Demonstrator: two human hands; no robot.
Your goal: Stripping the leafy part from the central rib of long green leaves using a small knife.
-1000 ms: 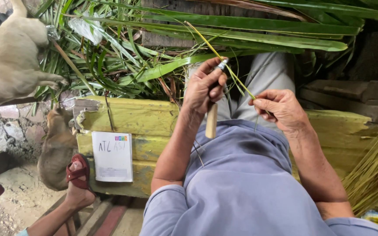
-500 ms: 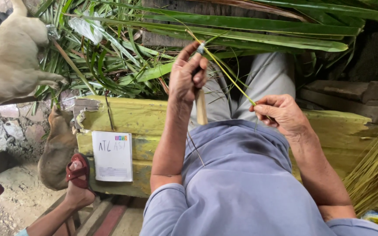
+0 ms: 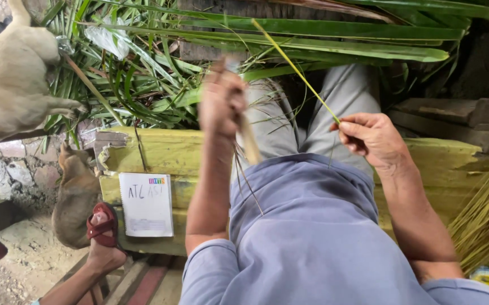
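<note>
We are gripping a wooden-handled knife (image 3: 248, 144) in our left hand (image 3: 222, 101) at frame centre, our right hand (image 3: 371, 138) pinching a thin yellow-green palm leaf rib (image 3: 295, 70).

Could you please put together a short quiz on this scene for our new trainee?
1. True or false: the right hand pinches a thin leaf rib.
2. What does the left hand grip? A) a knife with a pale wooden handle B) a hammer C) a cup
3. What lies on the yellow bench, left of the person's left arm?

Key
1. True.
2. A; the blade end is blurred.
3. A white notebook.
</note>
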